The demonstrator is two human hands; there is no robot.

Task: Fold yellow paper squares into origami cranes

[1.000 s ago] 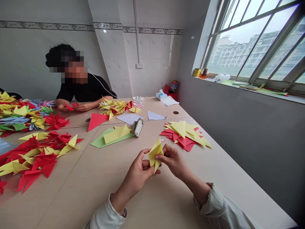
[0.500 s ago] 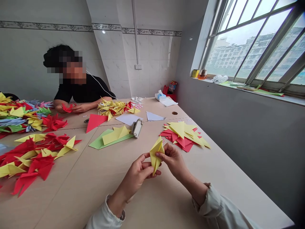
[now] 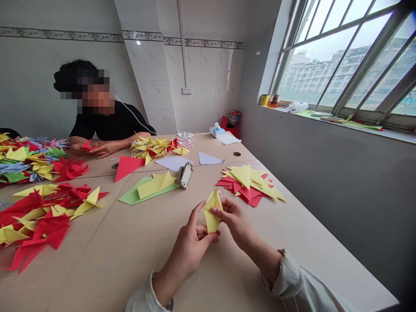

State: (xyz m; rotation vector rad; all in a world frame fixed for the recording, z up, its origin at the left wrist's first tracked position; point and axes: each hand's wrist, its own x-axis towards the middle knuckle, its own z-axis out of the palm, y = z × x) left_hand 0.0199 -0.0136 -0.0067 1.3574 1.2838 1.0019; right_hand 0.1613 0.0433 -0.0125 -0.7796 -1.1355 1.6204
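In the head view, the folded yellow paper (image 3: 212, 222) is between the two hands, above the table (image 3: 123, 242); the left hand (image 3: 186, 248) pinches its lower tip, and the right hand (image 3: 238, 222) pinches its right edge with the thumb in front. Just beyond the right hand lies a pile of red and yellow sheets (image 3: 244, 177). The paper should be very light, thin and easily creased, so it is better held softly by its folded edges

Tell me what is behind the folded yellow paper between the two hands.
Around the edges of the folded yellow paper, the table shows behind. The right hand has fingers curled past its right edge; their tips, and the table directly behind, are covered.
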